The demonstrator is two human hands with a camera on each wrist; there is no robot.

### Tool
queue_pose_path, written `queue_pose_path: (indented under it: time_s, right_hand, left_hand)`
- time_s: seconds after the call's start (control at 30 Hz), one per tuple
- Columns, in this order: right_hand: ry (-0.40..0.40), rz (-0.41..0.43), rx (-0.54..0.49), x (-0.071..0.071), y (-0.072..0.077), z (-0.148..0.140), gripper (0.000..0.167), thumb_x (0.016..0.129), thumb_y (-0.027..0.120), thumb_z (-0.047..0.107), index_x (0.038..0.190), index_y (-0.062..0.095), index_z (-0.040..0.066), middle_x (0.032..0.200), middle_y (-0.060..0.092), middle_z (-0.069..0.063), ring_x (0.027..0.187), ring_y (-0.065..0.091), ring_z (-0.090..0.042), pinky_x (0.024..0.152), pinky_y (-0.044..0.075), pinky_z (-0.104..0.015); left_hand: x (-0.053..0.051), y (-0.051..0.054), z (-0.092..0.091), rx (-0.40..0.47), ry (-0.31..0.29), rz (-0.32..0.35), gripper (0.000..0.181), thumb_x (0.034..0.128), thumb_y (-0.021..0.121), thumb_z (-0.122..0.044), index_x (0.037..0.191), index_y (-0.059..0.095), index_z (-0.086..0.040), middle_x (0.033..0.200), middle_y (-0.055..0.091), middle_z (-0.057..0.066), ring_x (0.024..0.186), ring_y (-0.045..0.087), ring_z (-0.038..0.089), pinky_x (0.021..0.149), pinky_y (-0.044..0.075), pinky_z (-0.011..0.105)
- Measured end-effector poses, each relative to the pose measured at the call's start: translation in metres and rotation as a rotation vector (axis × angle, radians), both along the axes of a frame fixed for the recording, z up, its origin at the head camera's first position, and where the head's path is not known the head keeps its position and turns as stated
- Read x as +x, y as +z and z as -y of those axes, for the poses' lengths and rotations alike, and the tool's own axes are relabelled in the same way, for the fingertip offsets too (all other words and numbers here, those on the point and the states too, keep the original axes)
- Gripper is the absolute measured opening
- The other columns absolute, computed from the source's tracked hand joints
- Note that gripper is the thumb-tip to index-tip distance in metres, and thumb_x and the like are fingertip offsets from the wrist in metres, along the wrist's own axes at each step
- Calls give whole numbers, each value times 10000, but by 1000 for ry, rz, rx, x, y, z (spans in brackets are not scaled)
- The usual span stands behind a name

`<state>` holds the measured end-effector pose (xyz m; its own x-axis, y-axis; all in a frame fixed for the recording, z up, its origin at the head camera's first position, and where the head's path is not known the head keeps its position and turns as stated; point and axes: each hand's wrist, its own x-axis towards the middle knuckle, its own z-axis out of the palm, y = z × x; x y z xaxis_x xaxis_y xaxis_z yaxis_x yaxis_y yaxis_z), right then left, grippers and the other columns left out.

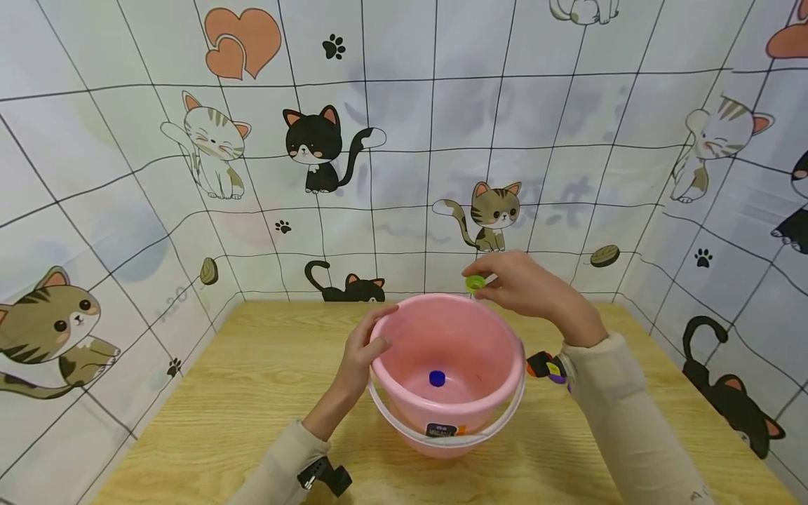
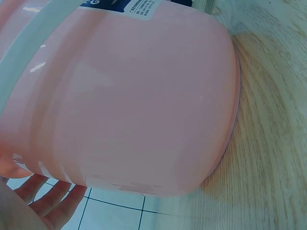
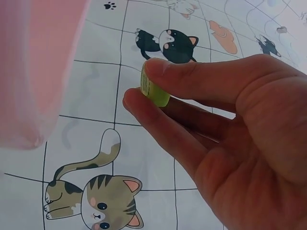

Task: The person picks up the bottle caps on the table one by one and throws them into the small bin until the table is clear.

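Observation:
A pink bucket (image 1: 451, 322) stands upright on the wooden table, its white handle hanging down in front. My left hand (image 1: 361, 351) grips its left rim, thumb over the edge and fingers along the outside; the left wrist view shows those fingers (image 2: 60, 203) against the bucket wall. Inside, on the bottom, lies a blue bottle cap (image 1: 437, 379). Above the back right rim, my right hand (image 1: 520, 287) pinches a yellow-green bottle cap (image 1: 475, 283) between thumb and fingers. In the right wrist view this cap (image 3: 156, 91) is partly covered by the thumb.
On the table (image 1: 284, 365), right of the bucket, a small dark thing with orange, yellow and purple parts (image 1: 548, 367) is half hidden by the right sleeve. A white cloth (image 1: 404, 175) printed with cats hangs behind and at both sides.

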<state>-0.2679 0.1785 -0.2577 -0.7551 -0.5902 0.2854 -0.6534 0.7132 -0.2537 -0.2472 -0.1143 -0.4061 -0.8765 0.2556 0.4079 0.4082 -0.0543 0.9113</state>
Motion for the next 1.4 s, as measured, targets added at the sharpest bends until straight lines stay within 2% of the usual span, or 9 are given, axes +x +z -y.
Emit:
queue_pose_path:
  time_s: [0.27, 0.53, 0.73, 1.0, 1.2, 1.4]
  right_hand:
    - [23, 12, 12, -2, 0, 6, 341, 915, 750, 62, 1255, 725, 46, 1199, 750, -108, 998, 733, -241, 832, 624, -391]
    - [51, 0, 16, -2, 4, 11, 318, 881, 783, 57, 1198, 756, 50, 1153, 767, -86, 959, 741, -225, 794, 623, -364]
    - [62, -2, 16, -5, 3, 15, 301, 873, 796, 69, 1171, 754, 54, 1131, 776, -83, 1002, 742, -244, 835, 620, -402]
    - [58, -2, 34, -4, 6, 20, 303, 865, 813, 100, 1160, 749, 63, 1116, 771, -73, 974, 728, -224, 816, 619, -387]
    - [74, 26, 27, -4, 8, 22, 295, 870, 801, 74, 1159, 747, 68, 1124, 767, -79, 900, 754, -192, 789, 624, -368]
    - [83, 87, 11, -5, 10, 24, 313, 874, 772, 7, 1183, 737, 43, 1159, 757, -120, 906, 780, -211, 820, 635, -384]
  left_hand:
    - [0, 0, 0, -7, 4, -5, 564, 920, 507, -158, 1481, 512, -104, 1405, 579, 246, 1140, 628, 487, 863, 610, 558]
    - [-1, 0, 0, -8, 2, -12, 563, 925, 507, -170, 1484, 509, -104, 1418, 568, 241, 1149, 624, 489, 869, 610, 554]
    - [0, 0, 0, -4, 7, -3, 563, 921, 509, -158, 1483, 515, -124, 1420, 573, 222, 1159, 620, 482, 872, 597, 593]
    - [-2, -1, 0, -9, 4, -5, 560, 926, 512, -157, 1484, 512, -118, 1426, 571, 215, 1155, 634, 443, 871, 608, 556]
    - [-1, -1, -1, -6, 9, -3, 558, 923, 514, -177, 1480, 520, -132, 1427, 572, 205, 1156, 634, 438, 870, 607, 561]
    - [-2, -2, 0, -14, 12, -10, 562, 922, 514, -173, 1481, 517, -118, 1423, 571, 211, 1151, 633, 450, 873, 608, 556]
